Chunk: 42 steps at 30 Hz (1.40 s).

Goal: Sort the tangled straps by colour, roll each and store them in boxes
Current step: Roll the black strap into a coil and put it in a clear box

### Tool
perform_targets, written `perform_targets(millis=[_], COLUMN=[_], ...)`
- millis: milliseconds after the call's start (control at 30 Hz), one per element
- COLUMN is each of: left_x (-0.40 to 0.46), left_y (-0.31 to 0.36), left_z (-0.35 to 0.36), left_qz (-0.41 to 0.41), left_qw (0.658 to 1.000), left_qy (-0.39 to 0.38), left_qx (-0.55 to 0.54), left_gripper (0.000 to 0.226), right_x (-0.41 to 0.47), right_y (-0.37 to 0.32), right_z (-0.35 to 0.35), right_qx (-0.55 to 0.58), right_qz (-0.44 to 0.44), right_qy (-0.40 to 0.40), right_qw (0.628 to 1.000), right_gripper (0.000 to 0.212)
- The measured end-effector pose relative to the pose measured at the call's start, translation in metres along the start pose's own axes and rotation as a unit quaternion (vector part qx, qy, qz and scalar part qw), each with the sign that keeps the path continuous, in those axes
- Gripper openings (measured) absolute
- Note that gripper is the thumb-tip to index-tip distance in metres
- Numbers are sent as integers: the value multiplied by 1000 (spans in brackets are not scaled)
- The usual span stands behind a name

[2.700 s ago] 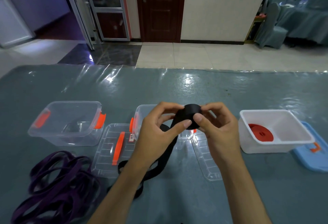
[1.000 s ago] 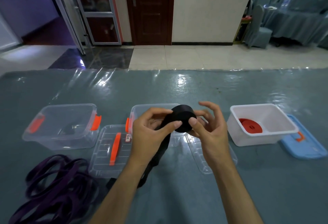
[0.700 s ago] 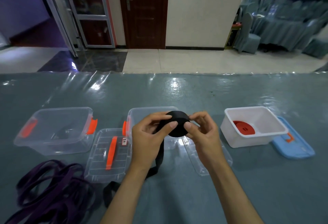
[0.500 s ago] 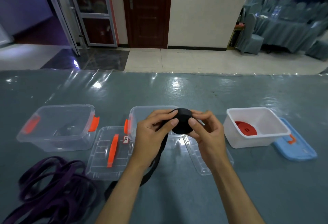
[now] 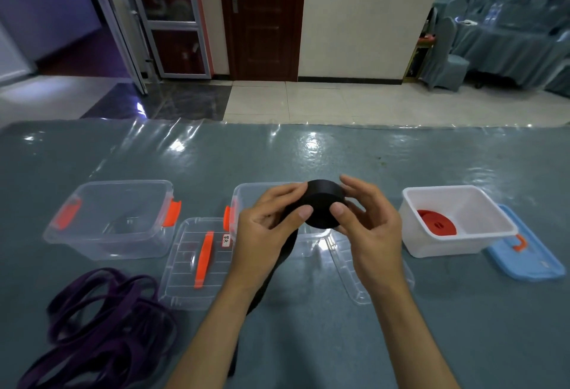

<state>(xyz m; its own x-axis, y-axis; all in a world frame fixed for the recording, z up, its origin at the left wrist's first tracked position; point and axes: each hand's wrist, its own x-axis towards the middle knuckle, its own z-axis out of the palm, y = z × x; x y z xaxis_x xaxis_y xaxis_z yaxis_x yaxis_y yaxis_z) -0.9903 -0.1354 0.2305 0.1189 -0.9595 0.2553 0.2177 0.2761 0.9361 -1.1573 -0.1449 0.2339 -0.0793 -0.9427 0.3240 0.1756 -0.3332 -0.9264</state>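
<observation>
Webbing like this black strap [image 5: 322, 208] looks light, soft and springy, so the coil will likely loosen if you ease off. You hold the roll above the middle clear box [image 5: 246, 196], your left hand [image 5: 268, 228] pinching its near face with the thumb, your right hand [image 5: 367, 222] cupping the far side, upper fingers lifted. Keep thumbs on the flat faces. The loose tail [image 5: 271, 268] hangs toward the table. The purple straps [image 5: 101, 324] lie unrolled; a red roll [image 5: 436, 224] sits in the white box [image 5: 456, 242].
</observation>
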Motion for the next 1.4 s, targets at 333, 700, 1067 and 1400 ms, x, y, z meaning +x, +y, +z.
perform_targets(millis=[333,700,1067,1400], left_x=[13,26,45,42], left_y=[14,30,67,71], left_z=[-1,-12,-3,-10], left_qz=[91,80,104,96], left_qw=[995,997,994,995], left_qy=[-19,-5,-4,5], left_qx=[46,10,-15,39], left_gripper=[26,27,28,36], right_x=[7,31,49,39], right_y=[-3,-32,-71,-42], right_z=[4,15,20,26], right_qx=[57,28,17,31], right_qz=[9,-13,-16,7], right_qy=[0,-66,-88,-50], right_qw=[998,997,996,998], right_gripper=[29,28,32,24])
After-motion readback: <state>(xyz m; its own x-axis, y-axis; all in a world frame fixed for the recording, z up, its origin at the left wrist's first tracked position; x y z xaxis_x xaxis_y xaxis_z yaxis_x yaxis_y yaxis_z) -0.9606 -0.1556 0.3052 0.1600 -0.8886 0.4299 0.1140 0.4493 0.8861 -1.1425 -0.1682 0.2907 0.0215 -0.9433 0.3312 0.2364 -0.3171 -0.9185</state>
